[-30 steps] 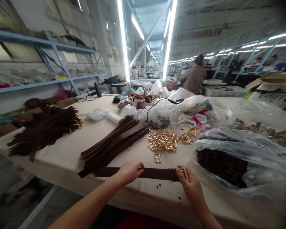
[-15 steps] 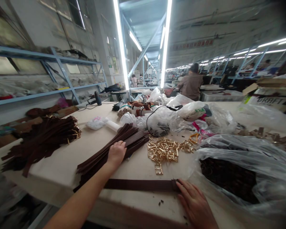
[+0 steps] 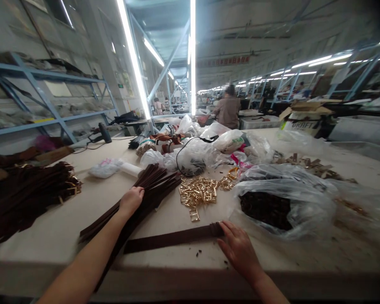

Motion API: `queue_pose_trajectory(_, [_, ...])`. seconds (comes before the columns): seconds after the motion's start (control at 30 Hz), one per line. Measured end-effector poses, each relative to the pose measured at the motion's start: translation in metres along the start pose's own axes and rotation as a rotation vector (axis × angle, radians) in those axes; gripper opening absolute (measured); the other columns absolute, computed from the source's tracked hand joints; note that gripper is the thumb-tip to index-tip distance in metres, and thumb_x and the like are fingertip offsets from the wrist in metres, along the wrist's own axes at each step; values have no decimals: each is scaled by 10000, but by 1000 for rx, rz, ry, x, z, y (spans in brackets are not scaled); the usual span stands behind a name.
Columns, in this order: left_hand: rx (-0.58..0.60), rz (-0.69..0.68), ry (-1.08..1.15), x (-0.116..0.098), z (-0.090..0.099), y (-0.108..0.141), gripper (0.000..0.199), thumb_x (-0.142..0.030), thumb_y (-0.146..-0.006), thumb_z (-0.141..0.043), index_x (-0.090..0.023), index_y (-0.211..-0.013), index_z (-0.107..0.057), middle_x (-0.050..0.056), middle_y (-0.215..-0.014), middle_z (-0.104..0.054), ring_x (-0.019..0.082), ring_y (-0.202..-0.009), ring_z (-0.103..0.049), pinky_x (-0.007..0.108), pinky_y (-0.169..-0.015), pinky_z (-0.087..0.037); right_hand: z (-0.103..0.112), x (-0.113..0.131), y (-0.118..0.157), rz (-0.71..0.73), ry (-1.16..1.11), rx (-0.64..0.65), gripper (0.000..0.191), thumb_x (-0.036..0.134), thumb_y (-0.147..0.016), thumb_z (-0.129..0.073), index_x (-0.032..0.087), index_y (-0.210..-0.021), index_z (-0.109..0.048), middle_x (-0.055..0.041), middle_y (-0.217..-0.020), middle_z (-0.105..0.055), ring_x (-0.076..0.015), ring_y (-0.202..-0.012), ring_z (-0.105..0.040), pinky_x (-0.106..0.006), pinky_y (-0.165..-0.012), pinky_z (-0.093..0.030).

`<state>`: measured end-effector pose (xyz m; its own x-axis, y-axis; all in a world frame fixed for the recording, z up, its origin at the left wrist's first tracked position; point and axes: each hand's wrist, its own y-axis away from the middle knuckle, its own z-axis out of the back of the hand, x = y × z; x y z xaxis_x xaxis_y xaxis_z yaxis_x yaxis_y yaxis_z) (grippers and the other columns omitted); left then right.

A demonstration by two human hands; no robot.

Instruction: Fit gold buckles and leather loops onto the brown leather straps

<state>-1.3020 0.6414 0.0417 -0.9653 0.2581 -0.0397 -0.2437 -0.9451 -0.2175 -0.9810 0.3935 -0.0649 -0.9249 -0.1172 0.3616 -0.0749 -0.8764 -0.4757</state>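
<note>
My left hand (image 3: pixel 131 202) rests on a fanned stack of dark brown leather straps (image 3: pixel 160 185), its fingers curled closed over the upper ones. In front of me a single brown leather strap (image 3: pixel 174 237) lies across the table. Its right end, where a band or fold shows, is pinched in the fingers of my right hand (image 3: pixel 239 249). Beyond the strap sits a heap of gold buckles (image 3: pixel 198 192), with one buckle (image 3: pixel 194 215) apart at the near side. Right of them an open clear plastic bag (image 3: pixel 313 207) holds small dark pieces (image 3: pixel 266 209).
More straps with gold buckles (image 3: pixel 41 185) are piled at the table's left. Plastic bags (image 3: pixel 193 154), a white roll (image 3: pixel 130 169) and a black corded tool (image 3: pixel 104 133) lie farther back. A carton (image 3: pixel 304 118) stands back right. Another person (image 3: pixel 229 109) is beyond the table.
The view has swung to the right. The single strap now slants, its right end farther from the table's front edge, with my right hand still on it. My left hand stays on the stack.
</note>
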Motion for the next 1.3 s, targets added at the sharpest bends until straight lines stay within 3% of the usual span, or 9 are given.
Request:
queue_pose_trajectory(0.17, [-128,-245,51,-29,29,42,348,-312,-887,-313,-176,-1088,-562,70,-1000,-598,199,-915,-568,288,-858,-412,15,21,1,-202,-396,-114,348,361,-839,-453,189,-1133,-527,-103,-1069,-595,-221,-985,-553,-392,-850,-438])
queue_pose_trajectory(0.27, [-125,-469,114,-55,32,87,326,-279,-871,-362,-221,-1124,-559,58,-998,-608,194,-911,-570,290,-834,-436,22,40,-9,-510,-916,-75,510,503,-836,-376,160,-1211,-415,-78,-887,-611,-154,-661,-588,-280,-557,-480])
queue_pose_trajectory(0.43, [153,-710,268,-89,15,151,425,-89,-777,-381,-261,-1110,-581,57,-1137,-595,222,-1027,-552,347,-905,-420,26,51,-18,-935,-1417,-117,486,462,-721,-572,176,-1101,-473,-33,-801,-599,-111,-557,-549,-196,-426,-397])
queue_pose_trajectory(0.6, [575,-492,645,-124,16,169,486,-207,-715,-517,-223,-1200,-487,58,-1216,-549,216,-1075,-523,307,-936,-393,21,60,-9,-940,-1514,-4,387,355,-688,-626,187,-1025,-539,-18,-778,-610,-131,-619,-570,-222,-495,-434])
queue_pose_trajectory(0.77, [930,-239,1016,-146,23,161,235,-275,-721,-480,-170,-914,-563,-3,-802,-634,166,-740,-589,240,-658,-452,26,38,-23,-692,-1085,145,459,506,-766,-504,160,-1065,-543,-41,-778,-634,-164,-663,-596,-268,-563,-467])
queue_pose_trajectory(0.93, [1030,44,1304,-143,9,168,170,-287,-696,-489,-175,-824,-493,-51,-662,-567,117,-604,-536,209,-563,-395,51,-38,-56,-511,118,100,378,406,-864,-338,155,-1025,-571,-92,-951,-625,-174,-817,-605,-274,-703,-458])
queue_pose_trajectory(1.0, [1044,105,1378,-143,3,172,164,-246,-678,-470,-180,-827,-490,-43,-700,-601,121,-643,-555,218,-608,-404,54,-62,-65,-543,334,117,335,349,-835,-402,117,-971,-602,-153,-956,-611,-234,-841,-602,-339,-716,-441])
queue_pose_trajectory(1.13, [1059,172,1395,-146,-1,176,294,-193,-618,-448,-194,-909,-487,-26,-775,-632,135,-697,-588,234,-643,-419,46,-80,-74,-592,475,164,287,336,-772,-494,90,-816,-635,-184,-847,-612,-283,-798,-603,-385,-686,-420])
queue_pose_trajectory(1.3, [1078,176,1345,-147,8,174,356,-244,-656,-447,-194,-1008,-474,-21,-737,-600,114,-588,-561,222,-557,-400,40,-79,-72,-558,483,165,223,253,-781,-449,132,-875,-610,-137,-878,-602,-233,-753,-601,-321,-633,-406])
